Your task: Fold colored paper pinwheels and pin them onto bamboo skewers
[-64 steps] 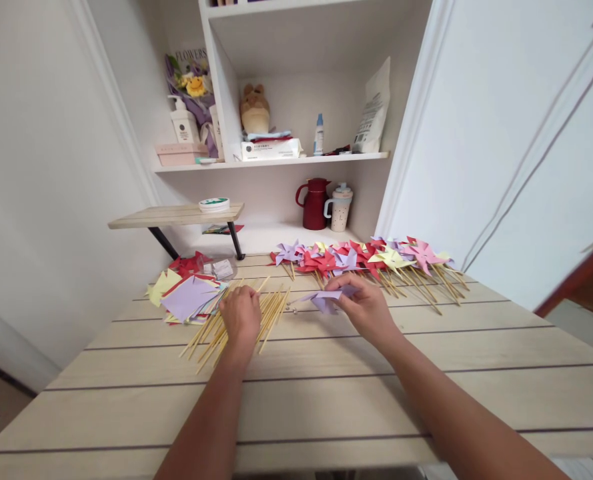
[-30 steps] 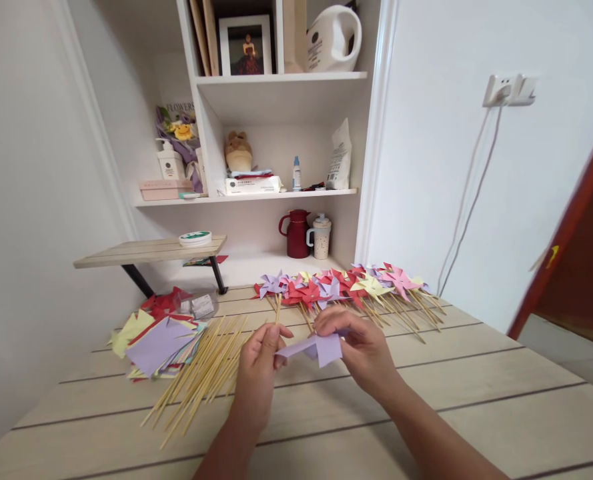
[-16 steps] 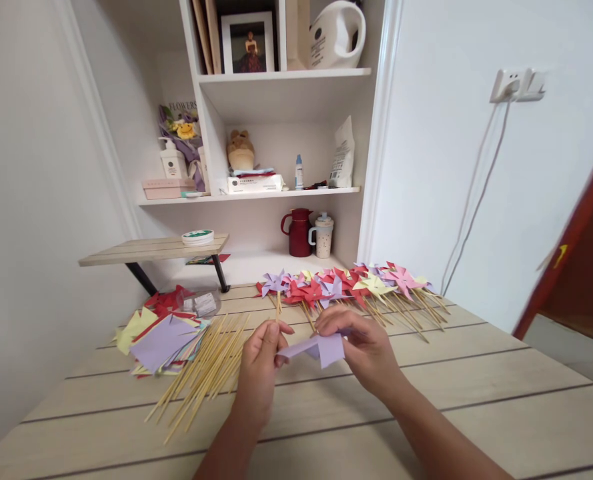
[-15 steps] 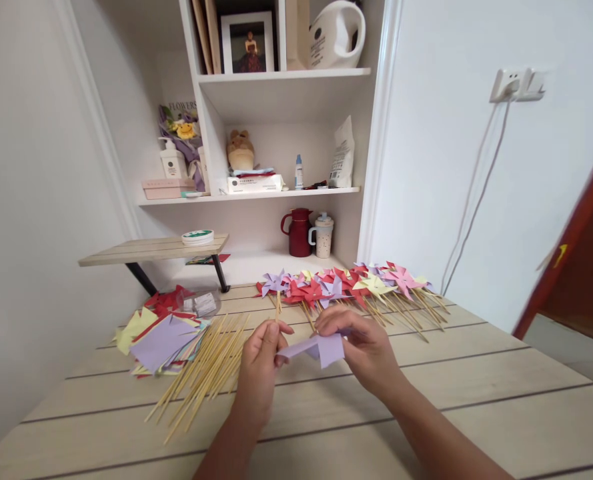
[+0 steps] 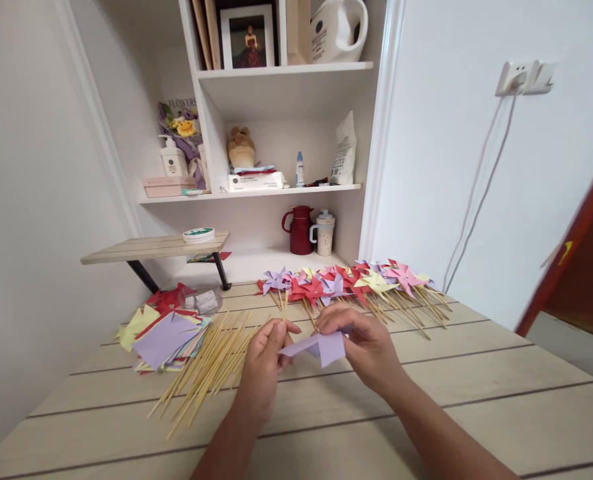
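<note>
My left hand (image 5: 265, 357) is closed round a thin wooden stick (image 5: 285, 305) whose tip points up past the thumb. Between the two hands is a lilac paper pinwheel (image 5: 332, 349), partly folded, and its left corner meets the fingers of my left hand. My right hand (image 5: 363, 343) pinches this paper from above and the right; the fingers hide part of it. A bundle of wooden sticks (image 5: 209, 363) lies left of my left hand. Beyond it rests a pile of cut paper sheets (image 5: 163, 343) in lilac, yellow and red.
Finished pinwheels (image 5: 333, 287) on sticks lie in a row along the table's back. A clear plastic box (image 5: 207, 302) sits by the small raised shelf (image 5: 156, 247). The white cabinet behind holds a red jug (image 5: 301, 230) and a speckled cup (image 5: 325, 233).
The stick in my left hand has shifted slightly to the right and up. My grip on the lilac paper looks the same. The camera view has moved slightly.
</note>
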Motion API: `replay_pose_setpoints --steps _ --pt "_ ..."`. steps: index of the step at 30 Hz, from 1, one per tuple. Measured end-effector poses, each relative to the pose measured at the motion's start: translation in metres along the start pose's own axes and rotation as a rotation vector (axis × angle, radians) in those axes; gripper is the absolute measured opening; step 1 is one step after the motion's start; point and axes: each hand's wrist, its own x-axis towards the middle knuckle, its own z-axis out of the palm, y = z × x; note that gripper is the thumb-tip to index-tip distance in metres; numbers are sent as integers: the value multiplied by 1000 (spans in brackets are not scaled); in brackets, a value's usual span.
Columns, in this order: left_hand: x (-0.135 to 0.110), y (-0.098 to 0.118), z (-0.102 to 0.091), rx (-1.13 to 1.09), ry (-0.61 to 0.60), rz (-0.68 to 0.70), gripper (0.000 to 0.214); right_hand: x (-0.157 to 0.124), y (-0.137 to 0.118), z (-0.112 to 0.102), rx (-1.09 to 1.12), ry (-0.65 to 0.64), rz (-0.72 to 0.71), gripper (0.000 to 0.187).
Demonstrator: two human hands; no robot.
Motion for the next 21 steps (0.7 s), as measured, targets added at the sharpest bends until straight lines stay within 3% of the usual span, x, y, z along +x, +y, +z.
replay_pose_setpoints --steps 10,21 --pt "0 -1 -2 123 -17 11 38 0 -1 0 21 10 -3 10" --pt "-5 6 3 285 -143 81 35 1 -3 1 37 9 -29 23"
